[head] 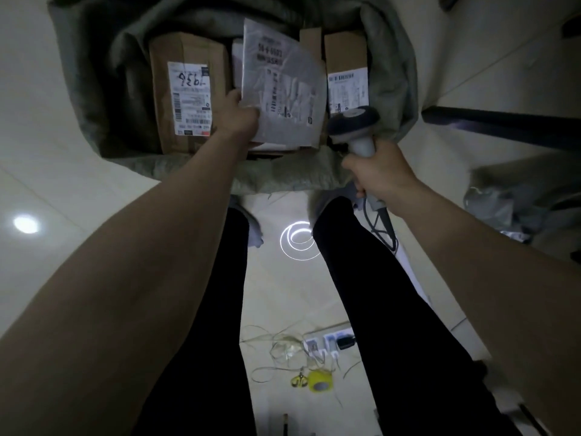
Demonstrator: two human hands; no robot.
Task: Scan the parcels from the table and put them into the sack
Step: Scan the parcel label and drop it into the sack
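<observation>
Flat parcel (283,89) was gripped by left hand (240,116) over open sack (94,89), apparently for dropping in; scanner (355,127) was clasped by right hand (377,174).

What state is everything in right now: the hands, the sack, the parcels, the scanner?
Left hand: grips the grey mailer.
Grey mailer: held over the open sack, label up.
Right hand: grips the scanner handle.
Scanner: held above the sack's edge, head toward the parcels.
Sack: open, holding parcels.
Left box: inside the sack, label up.
Right box: inside the sack, label up.
</observation>
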